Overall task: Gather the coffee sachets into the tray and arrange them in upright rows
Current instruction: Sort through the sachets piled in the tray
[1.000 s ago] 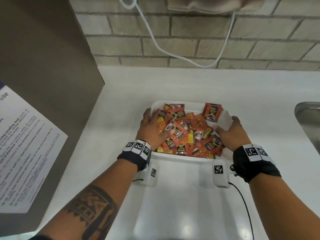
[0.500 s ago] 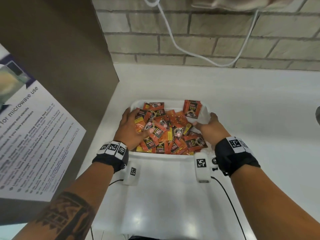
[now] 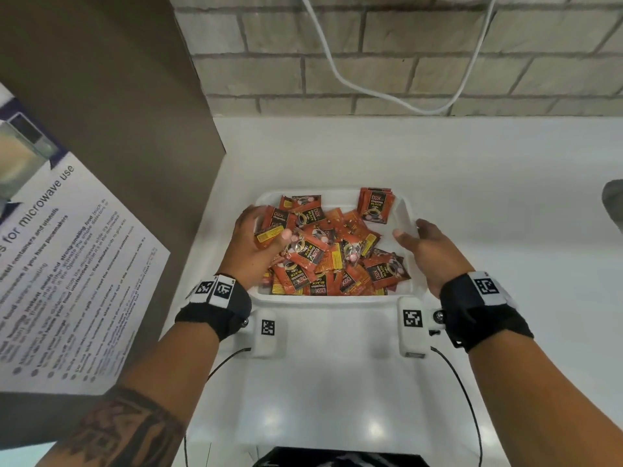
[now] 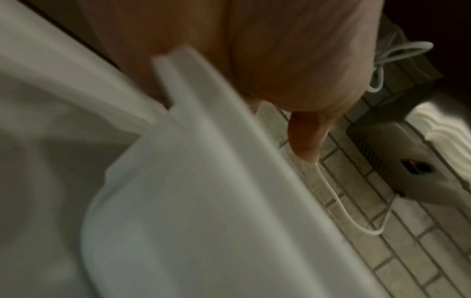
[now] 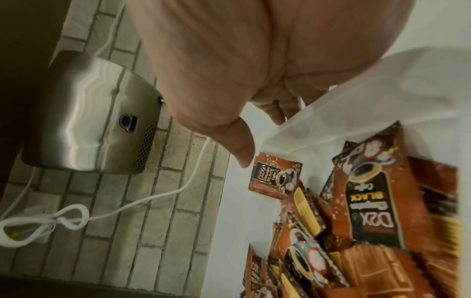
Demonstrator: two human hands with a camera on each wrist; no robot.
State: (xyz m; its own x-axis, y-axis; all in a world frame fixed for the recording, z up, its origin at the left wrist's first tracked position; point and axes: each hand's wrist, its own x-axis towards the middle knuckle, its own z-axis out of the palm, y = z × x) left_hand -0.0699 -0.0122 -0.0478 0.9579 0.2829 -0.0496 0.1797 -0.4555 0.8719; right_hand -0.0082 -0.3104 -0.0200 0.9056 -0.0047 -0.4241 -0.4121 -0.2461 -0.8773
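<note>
A white tray (image 3: 332, 299) on the counter holds a loose heap of orange coffee sachets (image 3: 337, 254). A small upright bunch of sachets (image 3: 376, 205) leans in its far right corner. My left hand (image 3: 268, 227) is at the tray's left side, fingers and thumb curled round a few sachets lifted off the heap. My right hand (image 3: 409, 229) holds the tray's right wall, thumb inside and fingers outside. The right wrist view shows the right hand (image 5: 264, 139) at the translucent tray wall (image 5: 356, 96) above the sachets (image 5: 369, 211). The left wrist view is blurred, showing only palm, thumb and tray rim (image 4: 203, 181).
A brown panel bearing a microwave notice (image 3: 67, 264) stands close on the left. The brick wall behind has a hanging white cable (image 3: 337, 72) and a steel hand dryer (image 5: 89, 113). A sink edge (image 3: 613, 203) shows at far right. White counter (image 3: 505, 247) surrounds the tray.
My left hand went from pressing on the heap to curling round a few sachets at the left. My right hand came off the heap and moved out to the tray's right wall.
</note>
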